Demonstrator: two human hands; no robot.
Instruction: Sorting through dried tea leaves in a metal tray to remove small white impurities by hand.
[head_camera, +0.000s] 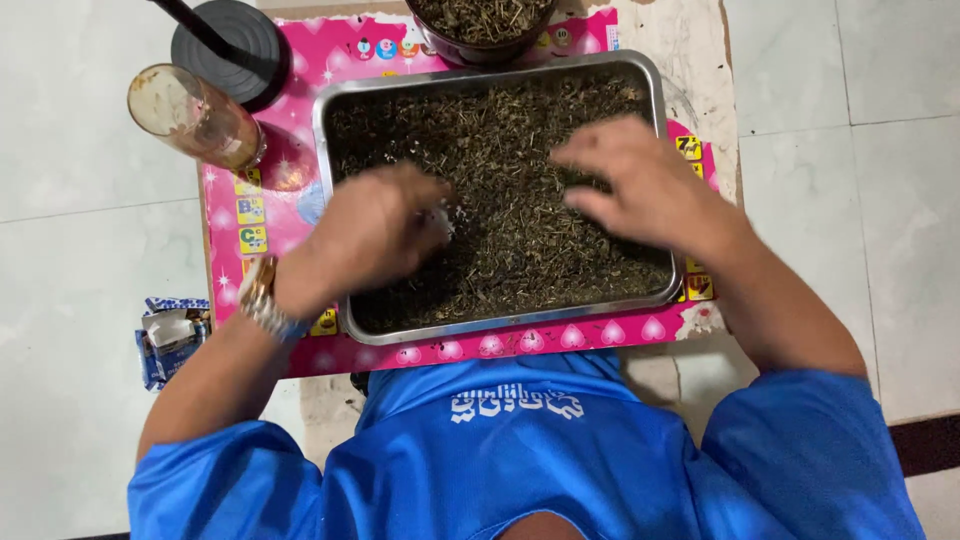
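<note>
While both hands work the dried herbs (520, 240) in the steel tray (655, 85), the left hand (375, 235) pinches something small and white. Right hand (640, 180) lies open, fingers spread, just right of it

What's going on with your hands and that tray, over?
Both hands, left hand and right hand, in dried leaves. Metal tray on pink mat. Nothing blocking.

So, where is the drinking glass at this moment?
In the head view, the drinking glass stands at the upper left, on the corner of the pink mat, beside the metal tray and just below the round black lid.
</note>
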